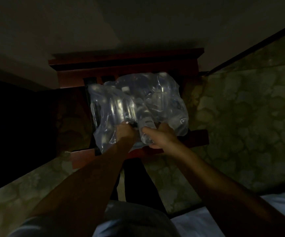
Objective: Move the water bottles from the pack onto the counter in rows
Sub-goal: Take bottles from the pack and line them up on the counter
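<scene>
A pack of water bottles (135, 103) in crinkled clear plastic wrap lies on a dark wooden rack (126, 65) in dim light. Several bottles show faintly through the wrap. My left hand (123, 132) reaches into the torn near edge of the wrap, and its fingers are hidden by the plastic. My right hand (158, 135) curls around the base of a clear bottle (144, 122) that sticks out of the pack toward me.
The rack stands against a pale wall (104, 28) on a green patterned carpet (240, 117). A white-covered bed (206, 221) lies at the lower right. A dark area fills the left side.
</scene>
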Demonstrator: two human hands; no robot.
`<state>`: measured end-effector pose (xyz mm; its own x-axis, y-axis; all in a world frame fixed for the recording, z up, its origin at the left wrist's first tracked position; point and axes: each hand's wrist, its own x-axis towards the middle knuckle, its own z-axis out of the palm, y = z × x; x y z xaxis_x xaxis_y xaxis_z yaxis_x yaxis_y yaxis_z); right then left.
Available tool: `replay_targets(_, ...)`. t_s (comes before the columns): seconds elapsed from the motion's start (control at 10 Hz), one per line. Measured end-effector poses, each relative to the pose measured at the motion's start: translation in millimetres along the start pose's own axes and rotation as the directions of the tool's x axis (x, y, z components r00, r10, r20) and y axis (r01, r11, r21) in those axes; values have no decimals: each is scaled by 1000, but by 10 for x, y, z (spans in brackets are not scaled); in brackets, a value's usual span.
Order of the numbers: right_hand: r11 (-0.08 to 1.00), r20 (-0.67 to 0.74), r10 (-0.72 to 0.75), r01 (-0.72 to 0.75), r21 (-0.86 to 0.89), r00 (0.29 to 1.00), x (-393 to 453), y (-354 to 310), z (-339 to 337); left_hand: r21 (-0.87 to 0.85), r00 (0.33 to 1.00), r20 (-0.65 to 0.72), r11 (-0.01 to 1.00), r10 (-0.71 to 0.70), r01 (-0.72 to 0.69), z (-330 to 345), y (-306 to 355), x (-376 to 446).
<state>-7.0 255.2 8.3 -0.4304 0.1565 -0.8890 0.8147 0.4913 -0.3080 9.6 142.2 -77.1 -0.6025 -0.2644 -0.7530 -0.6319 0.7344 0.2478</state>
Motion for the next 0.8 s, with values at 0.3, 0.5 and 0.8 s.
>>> replay_targets(0.3, 863, 41, -213, 208, -460, 976, -155, -199, -526, 21, 999, 42, 1000, -23, 22, 86, 146, 63)
replay_targets(0.5, 786, -17, -285, 223, -577, 958, -236, -281, -567, 82, 987, 76, 987, -145, 138, 99, 239, 61)
replay_targets(0.8, 748, -39, -349, 254, -614, 936, -511, -358, -649, -362, 984, 56, 915, -168, 177, 3, 194, -197)
